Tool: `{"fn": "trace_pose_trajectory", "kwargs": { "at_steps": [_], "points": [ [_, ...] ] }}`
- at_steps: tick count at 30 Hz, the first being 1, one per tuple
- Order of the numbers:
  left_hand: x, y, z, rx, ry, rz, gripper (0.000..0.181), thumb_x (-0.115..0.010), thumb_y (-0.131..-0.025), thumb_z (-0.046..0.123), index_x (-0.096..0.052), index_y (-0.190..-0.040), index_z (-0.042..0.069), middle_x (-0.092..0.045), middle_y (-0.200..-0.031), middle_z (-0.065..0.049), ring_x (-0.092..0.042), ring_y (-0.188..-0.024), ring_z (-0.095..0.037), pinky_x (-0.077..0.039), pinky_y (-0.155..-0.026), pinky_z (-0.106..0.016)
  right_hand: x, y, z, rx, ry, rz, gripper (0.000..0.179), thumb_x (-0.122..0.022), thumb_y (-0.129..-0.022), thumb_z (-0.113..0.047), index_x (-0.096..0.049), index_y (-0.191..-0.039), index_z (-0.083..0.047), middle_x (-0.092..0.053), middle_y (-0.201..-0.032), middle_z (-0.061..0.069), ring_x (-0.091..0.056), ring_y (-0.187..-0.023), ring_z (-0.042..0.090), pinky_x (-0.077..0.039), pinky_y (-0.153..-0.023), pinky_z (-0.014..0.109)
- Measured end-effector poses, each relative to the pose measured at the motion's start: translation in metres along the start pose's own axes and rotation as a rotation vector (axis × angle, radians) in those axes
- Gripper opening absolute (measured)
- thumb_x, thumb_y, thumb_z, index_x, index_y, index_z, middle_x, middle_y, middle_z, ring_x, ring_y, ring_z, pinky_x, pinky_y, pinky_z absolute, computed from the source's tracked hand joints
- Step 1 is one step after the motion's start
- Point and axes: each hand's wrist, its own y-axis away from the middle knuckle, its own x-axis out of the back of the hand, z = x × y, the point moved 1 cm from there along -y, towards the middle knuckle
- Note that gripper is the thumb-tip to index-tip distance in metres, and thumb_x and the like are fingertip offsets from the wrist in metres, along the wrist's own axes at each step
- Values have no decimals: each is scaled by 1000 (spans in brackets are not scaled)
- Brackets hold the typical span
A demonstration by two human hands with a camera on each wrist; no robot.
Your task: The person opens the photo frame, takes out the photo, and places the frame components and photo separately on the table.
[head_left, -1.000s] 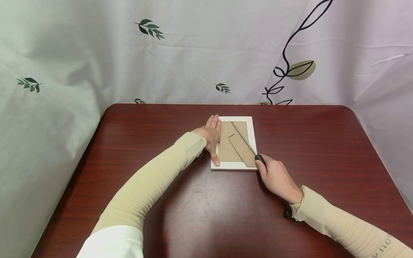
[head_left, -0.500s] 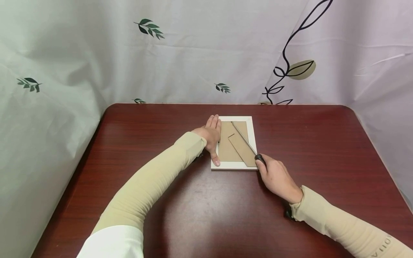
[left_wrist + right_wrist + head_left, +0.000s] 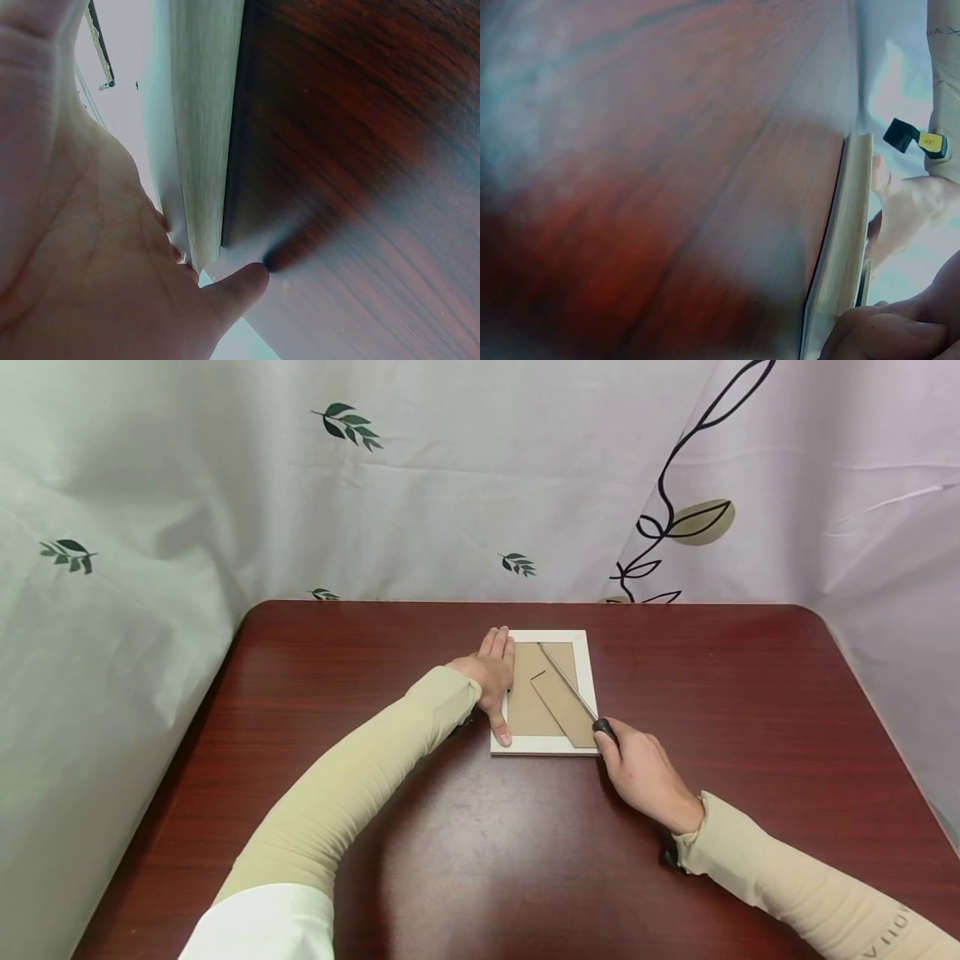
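A white picture frame (image 3: 536, 745) lies face down on the table, its brown backing board (image 3: 523, 706) and slanted easel leg (image 3: 562, 714) upward. Along the frame's left side rests my left hand (image 3: 493, 681), fingers straight and thumb spread at the near left corner. My right hand (image 3: 647, 775) grips the black handle of a screwdriver (image 3: 572, 687) by the near right corner. Its metal shaft crosses the backing diagonally, with the tip at the board's far edge. The left wrist view shows the frame's pale side (image 3: 201, 135) beside my palm; in the right wrist view my curled fingers (image 3: 889, 334) hide the handle.
The dark red wooden table (image 3: 480, 860) extends around the frame on all sides. Behind it hangs a pale curtain (image 3: 435, 510) with leaf prints. Beige sleeves (image 3: 360, 785) cover both forearms, and a small black and yellow device (image 3: 922, 141) sits at the left wrist.
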Motion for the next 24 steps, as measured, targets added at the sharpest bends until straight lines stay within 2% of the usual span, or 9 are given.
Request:
{"fn": "trace_pose_trajectory", "kwargs": {
  "at_steps": [24],
  "points": [
    [2, 0, 2, -6, -79, -1, 163, -82, -53, 78, 7, -154, -13, 13, -161, -34, 7, -151, -43, -7, -123, -38, 1, -2, 0, -15, 1, -8, 20, -50, -105, -13, -56, -87, -7, -44, -65, 0, -46, -60, 19, -40, -57, 35]
  ]
}}
